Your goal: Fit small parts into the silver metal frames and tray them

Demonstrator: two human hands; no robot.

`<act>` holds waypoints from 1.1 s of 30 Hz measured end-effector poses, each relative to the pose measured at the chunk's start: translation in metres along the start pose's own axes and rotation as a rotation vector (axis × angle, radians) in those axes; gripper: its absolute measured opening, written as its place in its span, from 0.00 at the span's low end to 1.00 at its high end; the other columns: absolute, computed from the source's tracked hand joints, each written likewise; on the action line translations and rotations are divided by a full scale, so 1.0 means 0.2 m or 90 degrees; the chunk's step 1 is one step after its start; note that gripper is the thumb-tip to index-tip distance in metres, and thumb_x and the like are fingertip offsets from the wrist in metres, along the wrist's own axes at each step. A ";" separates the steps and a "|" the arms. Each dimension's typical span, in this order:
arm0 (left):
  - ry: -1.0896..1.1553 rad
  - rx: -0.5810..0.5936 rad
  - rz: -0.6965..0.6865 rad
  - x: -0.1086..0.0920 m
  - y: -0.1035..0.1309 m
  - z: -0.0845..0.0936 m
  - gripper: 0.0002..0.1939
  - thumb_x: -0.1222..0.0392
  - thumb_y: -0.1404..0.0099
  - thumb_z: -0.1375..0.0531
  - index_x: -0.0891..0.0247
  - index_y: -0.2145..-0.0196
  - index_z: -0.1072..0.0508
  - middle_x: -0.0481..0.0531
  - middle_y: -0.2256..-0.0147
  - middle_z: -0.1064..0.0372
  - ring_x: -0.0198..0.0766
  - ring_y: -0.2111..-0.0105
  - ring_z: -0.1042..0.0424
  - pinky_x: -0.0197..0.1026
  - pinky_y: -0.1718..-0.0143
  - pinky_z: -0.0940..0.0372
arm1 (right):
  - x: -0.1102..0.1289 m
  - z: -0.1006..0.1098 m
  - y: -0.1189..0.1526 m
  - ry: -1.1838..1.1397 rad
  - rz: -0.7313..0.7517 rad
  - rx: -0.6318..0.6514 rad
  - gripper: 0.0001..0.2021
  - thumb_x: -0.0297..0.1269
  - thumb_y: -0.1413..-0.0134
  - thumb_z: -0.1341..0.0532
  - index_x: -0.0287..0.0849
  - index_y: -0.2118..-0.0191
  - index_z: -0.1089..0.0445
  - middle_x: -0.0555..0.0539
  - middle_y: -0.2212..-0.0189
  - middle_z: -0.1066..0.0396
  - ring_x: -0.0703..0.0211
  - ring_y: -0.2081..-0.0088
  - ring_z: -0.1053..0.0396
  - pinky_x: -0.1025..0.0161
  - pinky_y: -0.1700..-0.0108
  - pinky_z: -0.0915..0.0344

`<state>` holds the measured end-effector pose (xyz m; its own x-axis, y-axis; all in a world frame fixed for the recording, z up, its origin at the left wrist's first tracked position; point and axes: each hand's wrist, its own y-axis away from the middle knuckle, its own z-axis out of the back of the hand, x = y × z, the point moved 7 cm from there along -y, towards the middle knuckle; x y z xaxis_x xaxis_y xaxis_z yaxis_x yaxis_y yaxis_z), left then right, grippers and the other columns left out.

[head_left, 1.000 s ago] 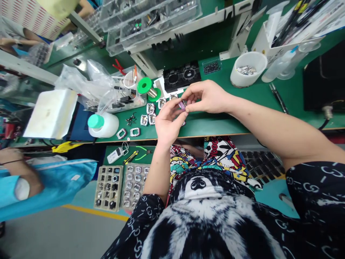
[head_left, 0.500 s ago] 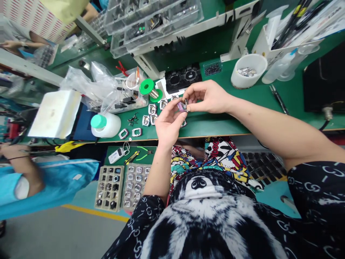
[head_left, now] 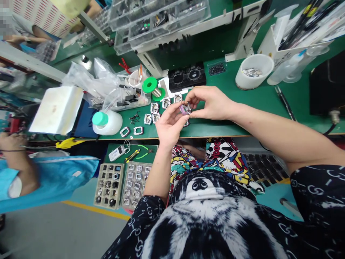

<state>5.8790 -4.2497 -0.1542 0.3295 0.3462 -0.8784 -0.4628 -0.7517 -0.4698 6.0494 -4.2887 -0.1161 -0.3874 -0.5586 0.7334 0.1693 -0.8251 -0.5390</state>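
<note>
Between both hands, over the green bench, is a small purple-edged watch case [head_left: 185, 108]. My left hand [head_left: 171, 124] grips it between thumb and fingers from the left. From the right, the thumb and fingertips of my right hand [head_left: 211, 102] pinch its edge; whether they also hold a smaller part is hidden. Several similar metal cases [head_left: 154, 107] lie on the bench just left of my left hand, some with parts inside. Two open case frames [head_left: 138, 130] rest closer to the bench's front edge, near a little heap of dark small parts [head_left: 134, 117].
A green solder spool [head_left: 154, 89], a black fixture [head_left: 187, 77] and a box of tiny screws [head_left: 217, 67] stand behind my hands. To the right are a white cup [head_left: 254, 71] and tweezers [head_left: 285, 102]. A white bottle [head_left: 107, 122] stands left. A co-worker's arm [head_left: 20, 158] is at far left.
The purple-edged watch case has been turned so its open ring face shows more. Both hands stay on it; the whole view has shifted slightly.
</note>
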 end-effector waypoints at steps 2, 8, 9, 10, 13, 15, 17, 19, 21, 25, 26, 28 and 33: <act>0.003 0.000 -0.008 -0.01 0.00 0.00 0.25 0.57 0.35 0.22 0.48 0.42 0.18 0.50 0.44 0.20 0.44 0.43 0.20 0.45 0.41 0.21 | 0.02 0.00 0.00 0.008 0.009 -0.009 0.16 0.45 0.42 0.25 0.42 0.55 0.23 0.50 0.62 0.23 0.59 0.64 0.27 0.61 0.59 0.28; 0.001 -0.002 -0.013 -0.01 0.00 0.01 0.25 0.56 0.35 0.23 0.48 0.42 0.18 0.50 0.43 0.21 0.44 0.44 0.19 0.45 0.42 0.20 | 0.05 0.00 0.00 0.041 0.021 -0.026 0.17 0.48 0.40 0.25 0.42 0.55 0.23 0.50 0.63 0.23 0.58 0.64 0.27 0.60 0.58 0.28; 0.003 -0.003 -0.015 -0.01 0.00 0.01 0.25 0.56 0.35 0.23 0.48 0.42 0.18 0.50 0.43 0.21 0.44 0.44 0.19 0.45 0.42 0.20 | 0.05 0.00 0.00 0.045 0.022 -0.027 0.17 0.48 0.40 0.25 0.42 0.55 0.23 0.50 0.63 0.23 0.58 0.64 0.27 0.60 0.58 0.29; 0.004 -0.005 -0.015 -0.01 0.01 0.01 0.24 0.56 0.35 0.23 0.48 0.42 0.18 0.50 0.43 0.21 0.44 0.44 0.19 0.46 0.41 0.20 | 0.05 0.00 0.00 0.049 0.022 -0.027 0.17 0.49 0.39 0.25 0.42 0.55 0.23 0.50 0.63 0.23 0.58 0.64 0.27 0.60 0.58 0.29; 0.007 -0.013 -0.014 0.00 0.01 0.01 0.24 0.56 0.34 0.23 0.48 0.42 0.18 0.50 0.43 0.21 0.44 0.44 0.19 0.45 0.41 0.20 | 0.05 0.00 0.01 0.064 0.020 -0.027 0.18 0.50 0.39 0.26 0.42 0.55 0.23 0.50 0.63 0.23 0.58 0.64 0.27 0.60 0.58 0.29; 0.009 -0.018 -0.014 0.00 0.02 0.01 0.25 0.56 0.34 0.23 0.47 0.42 0.18 0.50 0.43 0.21 0.43 0.44 0.19 0.45 0.42 0.20 | 0.06 0.00 0.01 0.072 0.023 -0.028 0.18 0.51 0.38 0.26 0.42 0.55 0.23 0.50 0.63 0.23 0.58 0.64 0.27 0.60 0.58 0.30; 0.012 -0.021 -0.014 0.00 0.02 0.01 0.25 0.55 0.34 0.23 0.47 0.41 0.18 0.49 0.44 0.20 0.43 0.44 0.19 0.44 0.42 0.20 | 0.06 0.00 0.01 0.078 0.030 -0.031 0.17 0.50 0.38 0.26 0.42 0.55 0.24 0.50 0.63 0.23 0.58 0.64 0.27 0.60 0.58 0.30; 0.010 -0.025 -0.014 -0.01 0.02 0.01 0.25 0.55 0.34 0.23 0.47 0.42 0.18 0.49 0.44 0.20 0.43 0.44 0.19 0.44 0.42 0.20 | 0.06 0.00 0.01 0.083 0.034 -0.033 0.17 0.50 0.37 0.26 0.42 0.55 0.23 0.50 0.63 0.23 0.58 0.64 0.27 0.60 0.57 0.30; 0.009 -0.030 -0.015 -0.01 0.03 0.01 0.24 0.55 0.34 0.23 0.47 0.42 0.18 0.49 0.44 0.20 0.43 0.44 0.19 0.44 0.42 0.20 | 0.06 0.00 0.01 0.089 0.031 -0.033 0.17 0.51 0.37 0.26 0.42 0.55 0.23 0.49 0.63 0.23 0.58 0.63 0.27 0.59 0.57 0.31; 0.013 -0.037 -0.010 0.00 0.03 0.01 0.24 0.55 0.35 0.23 0.47 0.42 0.18 0.49 0.44 0.20 0.43 0.44 0.19 0.44 0.41 0.20 | 0.06 -0.01 0.01 0.091 0.023 -0.035 0.18 0.52 0.37 0.26 0.43 0.54 0.24 0.49 0.62 0.23 0.57 0.63 0.27 0.59 0.56 0.30; 0.008 -0.046 -0.005 0.00 0.03 0.02 0.24 0.55 0.35 0.23 0.48 0.42 0.18 0.50 0.44 0.20 0.43 0.44 0.19 0.44 0.41 0.20 | 0.06 0.00 0.02 0.092 0.022 -0.038 0.18 0.52 0.37 0.26 0.43 0.55 0.24 0.49 0.62 0.23 0.56 0.62 0.27 0.58 0.56 0.30; -0.006 -0.070 0.004 0.01 0.04 0.04 0.23 0.54 0.34 0.23 0.49 0.43 0.18 0.50 0.46 0.19 0.43 0.46 0.18 0.45 0.42 0.20 | 0.06 0.00 0.02 0.094 0.023 -0.050 0.18 0.53 0.38 0.26 0.44 0.56 0.24 0.49 0.61 0.23 0.56 0.62 0.27 0.58 0.56 0.29; -0.007 -0.054 -0.022 -0.02 0.04 0.04 0.23 0.52 0.34 0.23 0.49 0.43 0.18 0.51 0.44 0.21 0.45 0.44 0.19 0.47 0.42 0.20 | 0.08 -0.01 0.03 0.109 0.036 -0.059 0.18 0.54 0.36 0.27 0.44 0.55 0.24 0.48 0.58 0.22 0.55 0.60 0.25 0.57 0.54 0.28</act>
<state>5.8681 -4.2529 -0.1555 0.3347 0.3779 -0.8632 -0.3799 -0.7842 -0.4906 6.0417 -4.3022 -0.1084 -0.5301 -0.5742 0.6239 0.1139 -0.7774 -0.6187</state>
